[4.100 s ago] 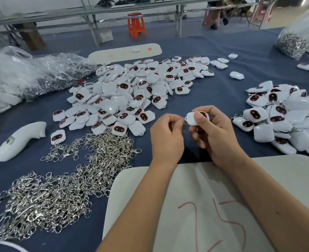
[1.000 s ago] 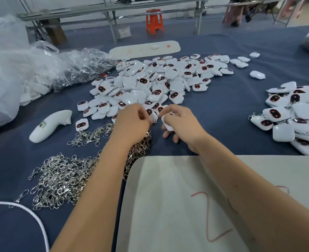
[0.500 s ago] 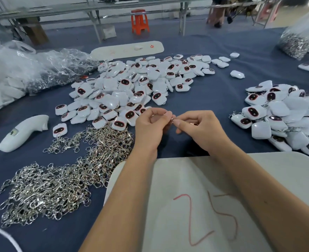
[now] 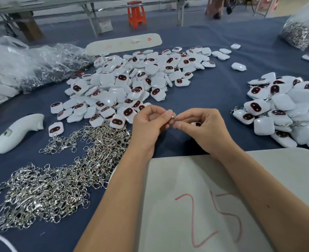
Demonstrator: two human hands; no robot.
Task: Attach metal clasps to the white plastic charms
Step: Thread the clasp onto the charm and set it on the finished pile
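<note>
While the left hand [image 4: 151, 122] pinches a small metal clasp [image 4: 174, 117] at frame centre, the right hand [image 4: 202, 125] meets it, fingers curled around a white charm [image 4: 195, 124].

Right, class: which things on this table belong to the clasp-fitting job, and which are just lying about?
Job:
- small metal clasp pinched between left hand and right hand
- heap of silver metal clasps
- pile of white plastic charms

Lying about:
- white handle-shaped plastic gadget
- crumpled clear plastic bags
- orange plastic stool
</note>
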